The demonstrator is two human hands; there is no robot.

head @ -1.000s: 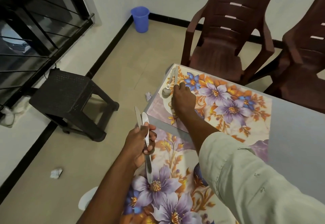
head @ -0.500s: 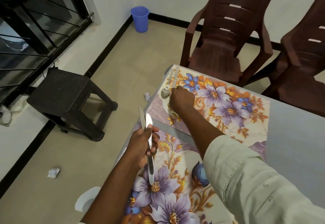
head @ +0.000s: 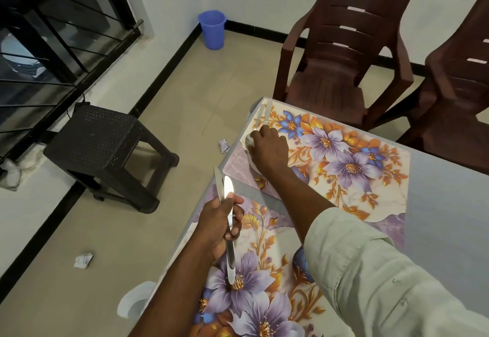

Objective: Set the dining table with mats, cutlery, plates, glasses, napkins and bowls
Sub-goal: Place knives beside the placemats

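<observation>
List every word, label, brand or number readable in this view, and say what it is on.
None can be read. The floral mats, the blue bin, the brown chairs and the black stool show no lettering. The knives in the left hand may carry a stamp, but glare hides it.

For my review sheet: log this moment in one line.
left hand: grips knives | right hand: on cutlery, far mat | near mat: bare

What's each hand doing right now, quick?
Left hand: holding two knives.
Right hand: on the cutlery on the far mat; grip cannot be told.
</observation>
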